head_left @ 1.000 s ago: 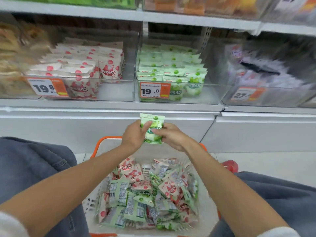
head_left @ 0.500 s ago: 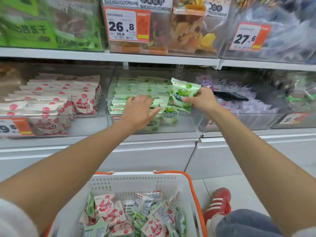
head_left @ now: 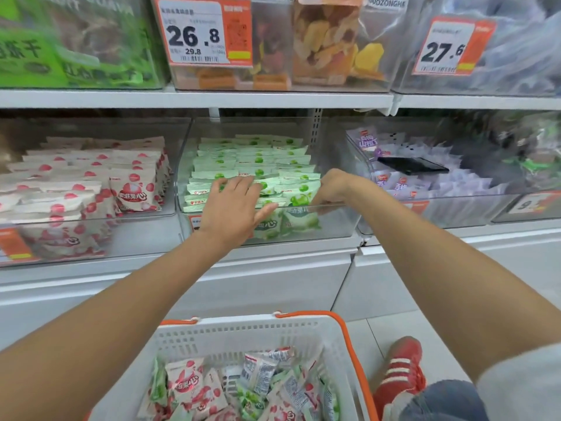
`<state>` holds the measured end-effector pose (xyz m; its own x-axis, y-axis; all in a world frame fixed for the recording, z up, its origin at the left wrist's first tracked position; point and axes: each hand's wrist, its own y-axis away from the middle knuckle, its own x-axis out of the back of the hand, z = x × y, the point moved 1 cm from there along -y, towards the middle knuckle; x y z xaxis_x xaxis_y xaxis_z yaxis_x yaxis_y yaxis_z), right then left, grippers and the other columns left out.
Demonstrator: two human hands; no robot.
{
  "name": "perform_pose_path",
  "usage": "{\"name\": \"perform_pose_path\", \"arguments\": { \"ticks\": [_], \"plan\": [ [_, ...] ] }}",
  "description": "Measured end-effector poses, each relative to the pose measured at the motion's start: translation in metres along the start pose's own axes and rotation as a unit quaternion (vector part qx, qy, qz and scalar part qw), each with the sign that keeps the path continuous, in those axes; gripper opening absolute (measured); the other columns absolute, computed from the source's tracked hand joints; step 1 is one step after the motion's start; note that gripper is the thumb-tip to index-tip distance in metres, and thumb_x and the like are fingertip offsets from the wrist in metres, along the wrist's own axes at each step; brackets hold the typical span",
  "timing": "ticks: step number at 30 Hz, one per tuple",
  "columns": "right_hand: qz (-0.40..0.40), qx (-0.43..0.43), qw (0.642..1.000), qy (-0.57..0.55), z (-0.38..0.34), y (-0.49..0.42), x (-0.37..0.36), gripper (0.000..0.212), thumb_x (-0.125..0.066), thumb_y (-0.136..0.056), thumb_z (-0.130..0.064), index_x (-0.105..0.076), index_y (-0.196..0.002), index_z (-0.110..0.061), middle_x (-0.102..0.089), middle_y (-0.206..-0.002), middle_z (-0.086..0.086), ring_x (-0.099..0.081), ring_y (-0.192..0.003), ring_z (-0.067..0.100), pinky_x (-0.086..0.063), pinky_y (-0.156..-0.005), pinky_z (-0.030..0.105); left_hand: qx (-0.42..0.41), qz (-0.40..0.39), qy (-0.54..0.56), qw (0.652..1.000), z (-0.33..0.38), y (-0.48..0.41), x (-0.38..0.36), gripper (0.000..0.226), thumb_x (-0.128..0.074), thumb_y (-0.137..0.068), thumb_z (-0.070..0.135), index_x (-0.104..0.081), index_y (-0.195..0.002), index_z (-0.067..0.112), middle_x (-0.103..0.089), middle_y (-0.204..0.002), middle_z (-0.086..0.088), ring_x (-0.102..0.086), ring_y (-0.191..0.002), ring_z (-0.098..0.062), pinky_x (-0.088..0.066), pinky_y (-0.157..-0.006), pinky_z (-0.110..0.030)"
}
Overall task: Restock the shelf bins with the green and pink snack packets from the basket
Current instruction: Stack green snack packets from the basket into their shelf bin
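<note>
The left hand (head_left: pixel 233 208) lies flat on the green and white snack packets (head_left: pixel 258 156), palm down. Its fingers are straight and spread a little, and the thumb sticks out to the right. The right hand (head_left: pixel 332 188) is just beside it, at the front right of the same pile. Its fingers are curled down and touch the edge of 1 green packet (head_left: pixel 299 194) that stands upright at the front. I cannot tell if the fingers pinch that packet or only touch it.

The green packets sit in neat rows in the middle clear plastic bin (head_left: pixel 340 220) on the lower shelf. To the left is another clear bin (head_left: pixel 145 235) full of pink and white snack packets (head_left: pixel 133 189), also in rows. To the right a 3rd clear bin (head_left: pixel 455 214) holds pale purple packets (head_left: pixel 425 183). A flat black thing (head_left: pixel 413 165) lies on top of them.

Above, a white shelf board (head_left: pixel 212 98) carries more clear boxes. 2 orange and white price tags hang there. 1 says 26.8 (head_left: pixel 206 31) and the other says 27.6 (head_left: pixel 449 47).

Down low, between the person's bare arms, stands a white plastic basket with orange handles (head_left: pixel 243 332). Inside is a jumble of green and pink packets (head_left: pixel 243 387), lying every which way. To the right of the basket there is a red shoe with white stripes (head_left: pixel 400 369) on the pale floor. Next to it is a knee in blue jeans (head_left: pixel 440 402).
</note>
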<state>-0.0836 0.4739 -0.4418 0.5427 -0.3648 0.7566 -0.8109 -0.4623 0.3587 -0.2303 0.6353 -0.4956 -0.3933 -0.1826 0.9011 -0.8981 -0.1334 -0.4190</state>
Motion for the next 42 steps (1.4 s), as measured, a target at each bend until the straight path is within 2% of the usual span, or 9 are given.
{"name": "perform_pose_path", "arguments": {
  "ticks": [7,12,15,19,24,27,31,38,42],
  "plan": [
    [-0.005,-0.022,0.998,0.059,-0.002,-0.007,-0.005,0.016,-0.077,-0.076,-0.004,-0.063,-0.084,-0.003,-0.071,-0.075,0.016,-0.073,-0.076,0.024,-0.06,-0.075,0.034,0.003,-0.013,0.009,1.0,0.0,0.0,0.002,0.08,-0.005,-0.093,0.065,-0.059,-0.125,0.014,-0.055,-0.138,-0.007,-0.049,-0.128,-0.025,-0.032,-0.104,-0.047],
    [0.224,0.102,0.969,0.027,0.009,0.014,-0.016,0.03,-0.067,-0.077,-0.005,-0.057,-0.105,-0.011,-0.057,-0.101,0.007,-0.058,-0.088,0.024,-0.043,-0.067,0.029,-0.009,0.074,0.075,0.994,0.006,0.005,0.013,0.04,-0.046,-0.095,0.046,-0.064,-0.111,0.014,-0.062,-0.118,-0.005,-0.055,-0.112,-0.026,-0.039,-0.094,-0.042],
    [0.299,0.193,0.934,-0.038,0.012,0.05,-0.046,0.016,-0.061,-0.078,-0.004,-0.064,-0.09,-0.013,-0.058,-0.082,-0.001,-0.055,-0.075,0.017,-0.044,-0.069,0.028,-0.018,0.116,0.13,0.984,0.017,0.029,0.029,0.007,-0.061,-0.09,0.023,-0.061,-0.087,0.016,-0.059,-0.084,0.001,-0.054,-0.08,-0.023,-0.044,-0.071,-0.038],
    [0.181,0.199,0.962,-0.054,0.028,0.08,-0.118,0.013,-0.059,-0.079,-0.006,-0.065,-0.077,-0.018,-0.055,-0.062,-0.01,-0.054,-0.065,0.013,-0.044,-0.064,0.025,0.101,-0.114,0.24,0.959,0.021,0.095,0.008,0.006,-0.054,-0.092,0.027,-0.054,-0.087,0.024,-0.057,-0.083,0.007,-0.056,-0.078,-0.02,-0.044,-0.065,-0.034],
    [-0.08,0.106,0.991,0.037,0.099,0.083,-0.221,0.015,-0.061,-0.085,-0.006,-0.072,-0.094,-0.007,-0.066,-0.108,-0.002,-0.064,-0.093,0.021,-0.051,-0.079,0.029,0.137,-0.39,0.216,0.885,-0.005,0.2,-0.041,0.01,-0.055,-0.093,0.029,-0.062,-0.091,0.022,-0.065,-0.101,0.005,-0.057,-0.091,-0.013,-0.048,-0.078,-0.03],
    [-0.17,0.08,0.963,0.192,0.133,0.085,-0.266,0.023,-0.054,-0.089,-0.005,-0.07,-0.104,0.002,-0.065,-0.119,0.008,-0.063,-0.104,0.029,-0.051,-0.085,0.031,0.154,-0.429,0.187,0.87,-0.014,0.231,-0.055,0.017,-0.054,-0.092,0.022,-0.068,-0.1,0.018,-0.066,-0.106,0.005,-0.059,-0.098,-0.014,-0.051,-0.085,-0.032],
    [-0.235,0.053,0.942,0.235,0.156,0.081,-0.312,0.028,-0.054,-0.093,-0.012,-0.064,-0.104,0.012,-0.063,-0.111,0.023,-0.059,-0.11,0.035,-0.05,-0.086,0.038,0.174,-0.437,0.22,0.855,-0.006,0.243,-0.073,0.014,-0.055,-0.09,0.022,-0.068,-0.095,0.02,-0.066,-0.105,0.005,-0.061,-0.098,-0.016,-0.052,-0.087,-0.036],
    [-0.311,0.063,0.93,0.187,0.154,0.075,-0.391,0.08,-0.065,-0.086,-0.007,-0.023,-0.153,-0.021,-0.039,-0.149,0.011,-0.049,-0.126,0.029,-0.048,-0.098,0.036,0.209,-0.448,0.214,0.843,-0.01,0.257,-0.087,0.01,-0.055,-0.088,0.015,-0.059,-0.08,0.02,-0.054,-0.085,-0.005,-0.056,-0.074,-0.02,-0.051,-0.072,-0.032],
    [-0.31,0.118,0.907,0.259,0.154,0.073,-0.414,0.036,-0.06,-0.088,-0.005,-0.06,-0.123,-0.016,-0.06,-0.122,0.007,-0.06,-0.108,0.024,-0.051,-0.092,0.034,0.238,-0.449,0.22,0.833,-0.019,0.265,-0.092,0.012,-0.058,-0.09,0.018,-0.067,-0.087,0.011,-0.066,-0.097,-0.004,-0.068,-0.08,-0.022,-0.058,-0.079,-0.038]
  ]
}}
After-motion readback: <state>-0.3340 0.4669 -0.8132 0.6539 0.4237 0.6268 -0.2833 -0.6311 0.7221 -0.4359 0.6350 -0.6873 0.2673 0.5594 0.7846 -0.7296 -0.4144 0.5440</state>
